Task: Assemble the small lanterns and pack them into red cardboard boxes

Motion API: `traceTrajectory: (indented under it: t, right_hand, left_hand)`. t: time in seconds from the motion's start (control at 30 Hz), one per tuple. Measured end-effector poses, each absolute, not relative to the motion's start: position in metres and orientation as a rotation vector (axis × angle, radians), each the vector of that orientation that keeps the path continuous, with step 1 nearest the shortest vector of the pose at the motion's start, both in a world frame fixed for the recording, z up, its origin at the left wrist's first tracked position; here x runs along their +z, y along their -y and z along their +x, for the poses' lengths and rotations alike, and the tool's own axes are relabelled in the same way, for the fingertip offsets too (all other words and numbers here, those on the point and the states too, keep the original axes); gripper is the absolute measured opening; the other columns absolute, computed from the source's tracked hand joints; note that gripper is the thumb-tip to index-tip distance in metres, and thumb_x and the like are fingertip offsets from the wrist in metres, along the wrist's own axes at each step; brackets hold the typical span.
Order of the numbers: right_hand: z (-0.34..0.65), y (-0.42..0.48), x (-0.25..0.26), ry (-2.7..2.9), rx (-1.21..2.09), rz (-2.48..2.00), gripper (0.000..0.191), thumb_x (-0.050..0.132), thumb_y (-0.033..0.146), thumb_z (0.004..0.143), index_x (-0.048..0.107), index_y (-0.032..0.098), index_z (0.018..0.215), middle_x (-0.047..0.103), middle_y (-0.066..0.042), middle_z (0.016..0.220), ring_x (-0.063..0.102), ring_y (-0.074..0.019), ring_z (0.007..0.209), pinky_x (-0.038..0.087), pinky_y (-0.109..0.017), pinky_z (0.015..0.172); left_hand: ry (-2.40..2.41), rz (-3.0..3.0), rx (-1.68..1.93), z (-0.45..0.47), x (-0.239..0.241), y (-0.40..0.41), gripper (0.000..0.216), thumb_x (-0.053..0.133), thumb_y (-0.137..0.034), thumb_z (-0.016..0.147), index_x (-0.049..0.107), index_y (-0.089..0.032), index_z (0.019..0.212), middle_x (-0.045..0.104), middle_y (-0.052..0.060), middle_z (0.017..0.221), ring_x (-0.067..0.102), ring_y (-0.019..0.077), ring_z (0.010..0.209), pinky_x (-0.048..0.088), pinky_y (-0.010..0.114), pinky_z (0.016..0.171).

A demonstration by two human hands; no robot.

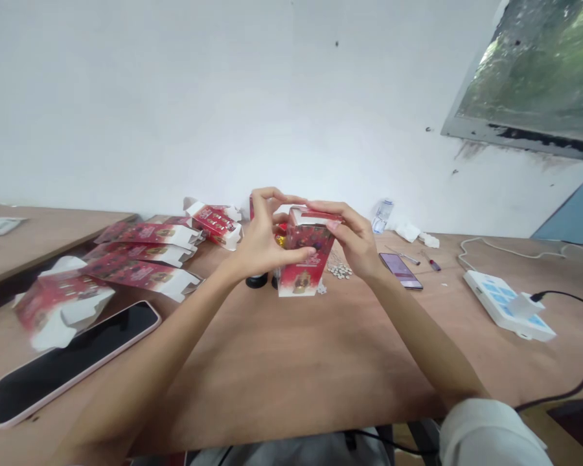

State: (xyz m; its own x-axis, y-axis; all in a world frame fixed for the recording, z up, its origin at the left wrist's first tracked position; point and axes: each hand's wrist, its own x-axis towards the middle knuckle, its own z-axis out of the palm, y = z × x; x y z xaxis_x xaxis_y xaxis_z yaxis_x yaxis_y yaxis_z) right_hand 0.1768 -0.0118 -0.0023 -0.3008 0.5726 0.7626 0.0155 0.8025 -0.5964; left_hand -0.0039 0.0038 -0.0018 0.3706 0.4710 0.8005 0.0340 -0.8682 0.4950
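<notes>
A red printed cardboard box [305,275] stands upright between my hands above the middle of the table. My left hand [267,239] grips its left side, the thumb lying across the front face and the fingers bent over the top. At the upper right corner, my right hand [352,236] has its fingers on the top edge and its thumb at the front. The top flap shows white at the rim. Behind the box, partly hidden, are something gold and red and a dark round object [256,281]. A pile of small silvery pieces [340,270] lies just right of it.
Flattened red cartons [143,252] and partly opened ones [216,223] lie to the left, near a large black-screened phone [75,362]. Rightward are a smaller phone [401,270], a screwdriver [434,264], crumpled tissue [408,232] and a white power strip [508,304] with cables.
</notes>
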Motion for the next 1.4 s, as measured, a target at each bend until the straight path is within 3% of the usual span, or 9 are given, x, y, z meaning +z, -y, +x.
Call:
traceTrajectory:
  t: [0.2,0.37,0.53,0.7,0.9,1.23,1.4]
  right_hand:
    - [0.181,0.019,-0.003,1.900,0.522,-0.557,0.044,0.065,0.045,0.077,0.056,0.033,0.119,0.050,-0.003,0.131,0.049,-0.0228,0.121,0.053,-0.037,0.088]
    - [0.187,0.020,-0.003,1.942,0.574,-0.618,0.040,0.061,0.043,0.082,0.055,0.038,0.121,0.041,-0.001,0.140,0.040,-0.0240,0.129,0.055,-0.037,0.085]
    - [0.182,0.022,-0.002,1.943,0.615,-0.593,0.037,0.054,0.041,0.086,0.055,0.037,0.122,0.045,-0.002,0.136,0.041,-0.0225,0.128,0.053,-0.037,0.089]
    - [0.182,0.021,0.001,1.989,0.709,-0.593,0.040,0.056,0.043,0.084,0.054,0.035,0.124,0.047,-0.002,0.136,0.048,-0.0215,0.122,0.054,-0.033,0.085]
    - [0.188,0.021,0.005,1.962,0.755,-0.588,0.034,0.045,0.047,0.090,0.059,0.037,0.119,0.053,-0.001,0.131,0.051,-0.0211,0.119,0.051,-0.040,0.091]
    - [0.189,0.019,0.010,1.894,0.801,-0.641,0.030,0.055,0.042,0.085,0.065,0.033,0.111,0.061,-0.003,0.119,0.059,-0.0180,0.104,0.057,-0.033,0.077]
    - [0.191,0.018,0.013,1.825,0.848,-0.669,0.024,0.064,0.040,0.079,0.071,0.031,0.100,0.066,-0.002,0.114,0.062,-0.0184,0.101,0.057,-0.036,0.081]
  left_hand:
    - [-0.500,2.157,1.458,-0.004,0.001,0.002,0.071,0.078,-0.021,0.059,0.026,-0.029,0.107,0.043,0.007,0.124,0.060,0.0180,0.096,0.055,0.030,0.070]
    - [-0.584,2.196,1.372,-0.005,0.001,0.004,0.069,0.077,-0.023,0.060,0.027,-0.028,0.108,0.043,0.006,0.119,0.059,0.0183,0.096,0.054,0.027,0.066]
    - [-0.633,2.263,1.320,-0.008,0.002,0.005,0.063,0.075,-0.026,0.062,0.034,-0.025,0.110,0.048,0.006,0.114,0.059,0.0179,0.094,0.053,0.028,0.069]
    - [-0.679,2.288,1.194,-0.013,0.004,0.002,0.047,0.074,-0.031,0.065,0.046,-0.021,0.102,0.057,0.004,0.097,0.060,0.0181,0.086,0.052,0.027,0.064]
    - [-0.612,2.243,1.191,-0.012,0.007,0.005,0.048,0.075,-0.031,0.065,0.049,-0.022,0.104,0.056,0.006,0.108,0.059,0.0178,0.091,0.054,0.027,0.068]
    - [-0.746,2.193,1.239,-0.010,0.002,-0.001,0.057,0.076,-0.032,0.062,0.045,-0.022,0.109,0.054,0.006,0.111,0.059,0.0165,0.087,0.053,0.026,0.063]
    - [-0.763,2.169,1.232,-0.009,0.003,0.000,0.057,0.077,-0.031,0.060,0.045,-0.021,0.106,0.055,0.006,0.108,0.060,0.0170,0.086,0.053,0.028,0.064]
